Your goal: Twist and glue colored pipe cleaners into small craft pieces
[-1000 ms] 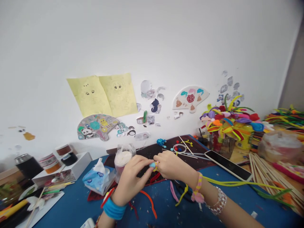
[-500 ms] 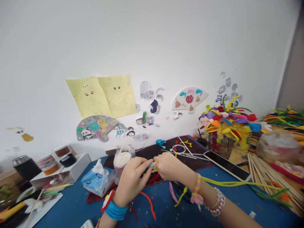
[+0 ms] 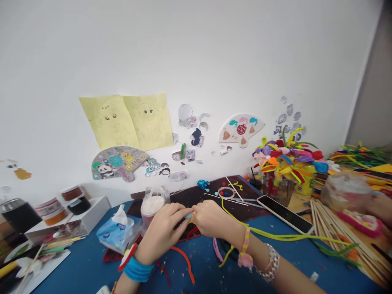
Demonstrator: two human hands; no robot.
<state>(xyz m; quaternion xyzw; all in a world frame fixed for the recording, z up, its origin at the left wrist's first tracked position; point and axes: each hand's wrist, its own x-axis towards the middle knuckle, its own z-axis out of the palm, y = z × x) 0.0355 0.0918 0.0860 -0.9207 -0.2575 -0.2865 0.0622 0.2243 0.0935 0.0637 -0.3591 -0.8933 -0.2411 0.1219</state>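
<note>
My left hand point(image 3: 165, 229), with a blue band at the wrist, pinches a small light-blue piece point(image 3: 188, 216) between thumb and fingers. My right hand point(image 3: 211, 218), wearing a yellow-and-pink bracelet and beads, is closed on a small yellow piece point(image 3: 192, 217) touching the blue one. Fingers partly hide both. Long yellow fuzzy stems point(image 3: 275, 236) run beyond the right forearm. An orange stem point(image 3: 186, 263) and a pink stem point(image 3: 217, 250) lie on the blue table point(image 3: 214, 277) below the hands.
A tissue pack point(image 3: 115, 232) and a tub point(image 3: 151, 208) stand left of centre. To the right lie a phone point(image 3: 285, 214) and wooden sticks point(image 3: 333, 228), with colourful fuzzy flowers point(image 3: 290, 159) behind. A dark mat point(image 3: 171, 197) holds a clear ring point(image 3: 226, 192). Part of another person's hand point(image 3: 381, 206) shows at far right.
The view has shifted slightly, so most things sit further left. Both hands remain together around the small pieces. Part of another person's hand has appeared at the right edge.
</note>
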